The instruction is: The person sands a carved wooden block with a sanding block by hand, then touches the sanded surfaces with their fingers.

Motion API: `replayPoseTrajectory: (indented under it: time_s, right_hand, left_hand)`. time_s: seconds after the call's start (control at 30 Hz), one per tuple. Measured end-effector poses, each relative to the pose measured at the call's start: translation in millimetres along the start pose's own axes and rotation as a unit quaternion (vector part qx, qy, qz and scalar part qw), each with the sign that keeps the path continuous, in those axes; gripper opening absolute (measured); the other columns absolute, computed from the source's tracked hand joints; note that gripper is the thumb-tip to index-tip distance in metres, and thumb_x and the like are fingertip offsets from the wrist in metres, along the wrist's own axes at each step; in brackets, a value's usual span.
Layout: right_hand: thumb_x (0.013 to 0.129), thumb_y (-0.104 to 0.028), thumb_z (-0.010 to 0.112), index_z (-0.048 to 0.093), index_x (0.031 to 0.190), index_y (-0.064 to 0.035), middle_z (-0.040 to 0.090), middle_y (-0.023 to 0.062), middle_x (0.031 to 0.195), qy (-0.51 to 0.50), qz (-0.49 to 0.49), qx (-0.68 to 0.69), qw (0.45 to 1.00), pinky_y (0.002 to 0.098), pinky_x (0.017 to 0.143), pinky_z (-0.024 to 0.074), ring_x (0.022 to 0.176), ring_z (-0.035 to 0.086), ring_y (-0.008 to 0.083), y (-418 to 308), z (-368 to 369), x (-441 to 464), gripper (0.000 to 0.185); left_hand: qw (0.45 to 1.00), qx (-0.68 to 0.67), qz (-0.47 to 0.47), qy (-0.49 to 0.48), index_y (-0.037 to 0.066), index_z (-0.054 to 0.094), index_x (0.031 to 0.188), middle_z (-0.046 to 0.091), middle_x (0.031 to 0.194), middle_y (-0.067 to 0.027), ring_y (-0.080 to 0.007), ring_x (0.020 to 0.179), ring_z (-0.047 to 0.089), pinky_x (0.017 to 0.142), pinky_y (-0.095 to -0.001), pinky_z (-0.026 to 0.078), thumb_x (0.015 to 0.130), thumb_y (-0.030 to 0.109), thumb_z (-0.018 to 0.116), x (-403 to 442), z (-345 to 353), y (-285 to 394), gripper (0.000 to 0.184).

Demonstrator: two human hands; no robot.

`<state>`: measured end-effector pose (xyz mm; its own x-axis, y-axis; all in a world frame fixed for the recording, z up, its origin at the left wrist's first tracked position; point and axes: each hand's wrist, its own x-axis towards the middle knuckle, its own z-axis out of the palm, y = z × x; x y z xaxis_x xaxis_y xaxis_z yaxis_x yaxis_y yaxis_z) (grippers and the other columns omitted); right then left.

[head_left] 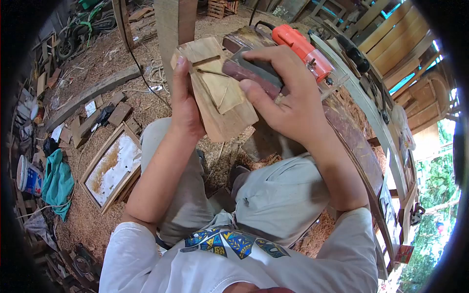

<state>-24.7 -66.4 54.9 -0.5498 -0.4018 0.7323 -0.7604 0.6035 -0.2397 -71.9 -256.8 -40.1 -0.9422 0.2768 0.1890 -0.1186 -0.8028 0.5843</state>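
A thick pale wooden block (215, 122) with carved grooves on its top face is held up above the lap. My left hand (187, 105) grips it along its left side, the thumb at the upper left edge. In my right hand (288, 93) is a dark block wrapped in reddish-brown sandpaper (251, 75), pinched between thumb and fingers. The sandpaper lies close against the upper right part of the wooden block; whether it touches the grooved face is hard to tell.
An orange power tool (305, 49) lies on the bench (351, 141) to the right. A wooden post (175, 29) stands ahead. At the left are a framed panel (115, 168), wood offcuts (119, 115), a teal cloth (58, 180) and a bucket (30, 176) on shavings.
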Motion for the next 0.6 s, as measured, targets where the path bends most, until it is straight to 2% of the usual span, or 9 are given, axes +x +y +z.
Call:
replayPoseTrajectory:
  time_s: [0.13, 0.2, 0.27, 0.33, 0.37, 0.43, 0.5, 0.53, 0.6]
  right_hand:
    - [0.09, -0.012, 0.083, 0.073, 0.129, -0.0043, 0.072, 0.0164, 0.118, -0.035, 0.026, -0.008, 0.999, 0.0423, 0.1, 0.0553, 0.109, 0.071, 0.0366, -7, -1, -4, 0.042]
    - [0.088, -0.015, 0.083, 0.073, 0.124, -0.009, 0.068, 0.0177, 0.118, -0.1, 0.036, 0.038, 0.994, 0.0478, 0.094, 0.0577, 0.11, 0.07, 0.0405, -13, -2, -3, 0.038]
    - [0.088, -0.015, 0.083, 0.073, 0.123, -0.0087, 0.067, 0.0181, 0.118, -0.112, 0.029, 0.04, 0.993, 0.048, 0.094, 0.0576, 0.109, 0.07, 0.0408, -15, 0, -4, 0.037]
    - [0.087, -0.014, 0.083, 0.073, 0.122, -0.0084, 0.066, 0.0185, 0.118, -0.123, 0.023, 0.041, 0.991, 0.0483, 0.093, 0.0575, 0.107, 0.069, 0.0411, -12, 4, -4, 0.037]
    - [0.086, -0.014, 0.082, 0.074, 0.121, -0.0088, 0.065, 0.0185, 0.115, -0.098, 0.026, 0.017, 0.995, 0.0487, 0.092, 0.0571, 0.105, 0.069, 0.0409, -8, 7, -2, 0.036]
    - [0.086, -0.013, 0.082, 0.074, 0.119, -0.0092, 0.063, 0.0185, 0.112, -0.072, 0.032, -0.011, 0.997, 0.0492, 0.09, 0.0568, 0.103, 0.068, 0.0407, -8, 7, -3, 0.035]
    - [0.088, -0.011, 0.082, 0.076, 0.12, -0.0028, 0.061, 0.0169, 0.112, -0.1, 0.042, -0.04, 0.993, 0.0429, 0.093, 0.0543, 0.103, 0.065, 0.036, -13, 5, -4, 0.034]
    - [0.088, -0.011, 0.082, 0.076, 0.12, -0.0028, 0.061, 0.0169, 0.112, -0.1, 0.042, -0.041, 0.993, 0.0429, 0.093, 0.0543, 0.103, 0.065, 0.036, -15, 1, -5, 0.034]
    - [0.088, -0.014, 0.081, 0.074, 0.114, -0.0127, 0.058, 0.019, 0.103, -0.154, 0.019, 0.004, 0.988, 0.0499, 0.083, 0.0545, 0.094, 0.066, 0.0404, -19, -8, -6, 0.027]
  left_hand:
    - [0.999, -0.051, -0.004, -0.007, 0.005, 0.055, 0.156, 0.071, 0.141, -0.0176, -0.0301, 0.124, 0.075, 0.108, -0.047, 0.063, 0.108, 0.075, 0.051, 0, 0, -3, 0.085]
    - [0.998, -0.059, -0.011, -0.02, 0.005, 0.056, 0.156, 0.072, 0.141, -0.0173, -0.0299, 0.124, 0.075, 0.108, -0.0469, 0.063, 0.108, 0.074, 0.05, 0, -3, -2, 0.084]
    - [0.997, -0.069, -0.016, -0.031, 0.005, 0.056, 0.156, 0.072, 0.14, -0.0169, -0.0297, 0.124, 0.075, 0.107, -0.0467, 0.063, 0.109, 0.073, 0.049, 1, -9, -2, 0.083]
    - [0.993, -0.071, -0.026, -0.085, 0.005, 0.056, 0.156, 0.072, 0.141, -0.0166, -0.0292, 0.124, 0.075, 0.108, -0.0463, 0.063, 0.109, 0.072, 0.049, 1, -10, -1, 0.082]
    - [0.993, -0.071, -0.027, -0.086, 0.005, 0.056, 0.156, 0.072, 0.141, -0.0166, -0.0292, 0.124, 0.075, 0.108, -0.0463, 0.063, 0.109, 0.072, 0.049, -1, -8, -3, 0.082]
    - [0.999, 0.031, -0.021, -0.014, 0.006, 0.056, 0.155, 0.072, 0.14, -0.0168, -0.0288, 0.124, 0.075, 0.108, -0.0453, 0.063, 0.108, 0.073, 0.049, -9, 10, -3, 0.083]
    - [0.999, 0.01, -0.031, -0.008, 0.006, 0.056, 0.156, 0.072, 0.14, -0.0163, -0.0283, 0.123, 0.075, 0.107, -0.0445, 0.063, 0.107, 0.074, 0.05, -7, 7, -7, 0.084]
    - [0.999, 0.001, -0.029, -0.015, 0.006, 0.056, 0.156, 0.072, 0.14, -0.0158, -0.0281, 0.123, 0.075, 0.108, -0.0442, 0.063, 0.107, 0.074, 0.05, -7, 4, -8, 0.083]
    - [0.999, -0.005, -0.026, -0.019, 0.006, 0.056, 0.156, 0.072, 0.14, -0.0153, -0.0278, 0.123, 0.075, 0.108, -0.0439, 0.063, 0.107, 0.074, 0.049, -7, 0, -8, 0.083]
